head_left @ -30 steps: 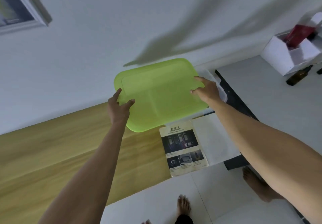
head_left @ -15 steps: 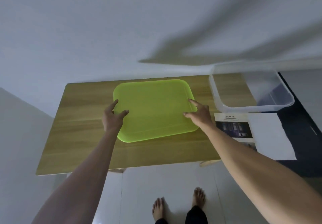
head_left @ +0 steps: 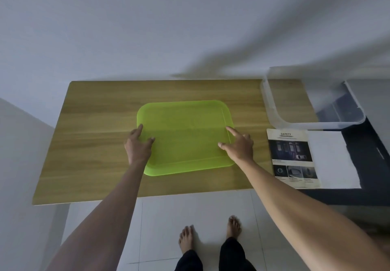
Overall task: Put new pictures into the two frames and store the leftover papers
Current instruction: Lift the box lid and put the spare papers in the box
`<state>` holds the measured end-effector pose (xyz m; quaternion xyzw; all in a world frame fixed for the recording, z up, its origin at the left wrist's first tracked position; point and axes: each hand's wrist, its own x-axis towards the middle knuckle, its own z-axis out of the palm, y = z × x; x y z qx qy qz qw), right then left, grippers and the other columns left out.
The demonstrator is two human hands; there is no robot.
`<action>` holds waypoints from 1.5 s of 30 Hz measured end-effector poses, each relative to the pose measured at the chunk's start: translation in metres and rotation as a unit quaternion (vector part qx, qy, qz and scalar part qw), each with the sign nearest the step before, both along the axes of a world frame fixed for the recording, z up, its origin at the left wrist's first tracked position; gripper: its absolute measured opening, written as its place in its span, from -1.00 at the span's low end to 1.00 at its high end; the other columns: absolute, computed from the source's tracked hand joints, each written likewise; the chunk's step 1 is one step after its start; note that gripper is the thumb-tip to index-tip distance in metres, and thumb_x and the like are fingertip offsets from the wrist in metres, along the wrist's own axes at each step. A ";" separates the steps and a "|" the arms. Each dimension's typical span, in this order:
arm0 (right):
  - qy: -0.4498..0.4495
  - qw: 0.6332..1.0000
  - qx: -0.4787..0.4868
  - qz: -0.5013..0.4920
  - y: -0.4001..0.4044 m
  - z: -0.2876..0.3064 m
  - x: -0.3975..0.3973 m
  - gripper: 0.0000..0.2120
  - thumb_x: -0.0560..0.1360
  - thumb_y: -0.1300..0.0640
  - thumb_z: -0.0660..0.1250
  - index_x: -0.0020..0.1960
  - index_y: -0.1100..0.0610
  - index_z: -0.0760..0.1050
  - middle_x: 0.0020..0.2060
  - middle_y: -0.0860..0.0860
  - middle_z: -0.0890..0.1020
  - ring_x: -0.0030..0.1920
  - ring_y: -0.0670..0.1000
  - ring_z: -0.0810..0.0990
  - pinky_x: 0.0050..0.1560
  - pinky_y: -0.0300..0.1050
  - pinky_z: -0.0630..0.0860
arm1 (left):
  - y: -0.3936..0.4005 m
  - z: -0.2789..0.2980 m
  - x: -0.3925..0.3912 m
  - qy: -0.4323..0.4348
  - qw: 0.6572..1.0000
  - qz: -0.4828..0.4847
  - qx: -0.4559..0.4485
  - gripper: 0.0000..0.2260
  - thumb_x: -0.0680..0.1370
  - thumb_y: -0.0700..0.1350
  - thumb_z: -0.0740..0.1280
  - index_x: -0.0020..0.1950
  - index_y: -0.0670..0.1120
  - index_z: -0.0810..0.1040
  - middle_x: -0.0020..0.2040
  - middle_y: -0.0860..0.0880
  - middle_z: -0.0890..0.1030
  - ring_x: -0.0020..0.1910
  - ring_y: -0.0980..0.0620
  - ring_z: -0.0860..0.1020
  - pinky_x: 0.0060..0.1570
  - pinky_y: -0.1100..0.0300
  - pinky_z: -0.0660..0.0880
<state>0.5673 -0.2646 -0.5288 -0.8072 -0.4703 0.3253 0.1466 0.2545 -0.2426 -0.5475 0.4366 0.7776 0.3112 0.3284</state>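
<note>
Wooden table [head_left: 90, 144] carries a translucent green lid [head_left: 185, 135] lying flat at its middle; the left hand [head_left: 138, 146] grips its left edge, the right hand [head_left: 239, 146] its right edge. Further right sit a clear plastic bin [head_left: 274, 110], a printed safety sheet [head_left: 292, 156] and white paper [head_left: 331, 158]

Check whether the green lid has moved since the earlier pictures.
Yes. A second ago it was up in the air against the wall; now the lid lies flat mid-table, left of the clear bin, with both hands on its edges.
</note>
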 end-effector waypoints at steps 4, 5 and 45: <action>-0.002 1.000 -0.005 0.005 0.001 -0.002 -0.001 -0.31 0.44 -0.12 0.52 0.50 -0.25 0.33 0.34 0.12 0.38 0.39 0.20 0.33 0.28 0.14 0.48 | 0.000 0.001 0.006 0.050 0.999 0.001 -0.006 -0.43 0.48 -0.17 0.50 0.48 -0.13 0.45 0.42 -0.22 0.45 0.40 -0.26 0.36 0.40 -0.07 0.27; -0.009 1.000 -0.007 0.012 0.001 -0.001 -0.001 -0.32 0.45 -0.13 0.51 0.50 -0.25 0.33 0.35 0.12 0.37 0.40 0.20 0.33 0.28 0.17 0.48 | 0.000 0.003 0.008 0.060 0.998 0.005 -0.008 -0.44 0.48 -0.17 0.49 0.48 -0.14 0.46 0.41 -0.21 0.45 0.38 -0.26 0.35 0.39 -0.09 0.27; 0.122 0.990 0.014 -0.068 -0.089 -0.012 0.414 -0.30 0.41 0.14 0.49 0.50 -0.13 0.39 0.38 0.11 0.47 0.35 0.13 0.49 0.32 -0.05 0.49 | -0.082 0.033 0.489 0.078 0.973 -0.099 -0.194 -0.22 0.37 -0.28 0.51 0.47 0.25 0.38 0.35 -0.12 0.16 0.25 -0.20 0.26 0.34 -0.10 0.30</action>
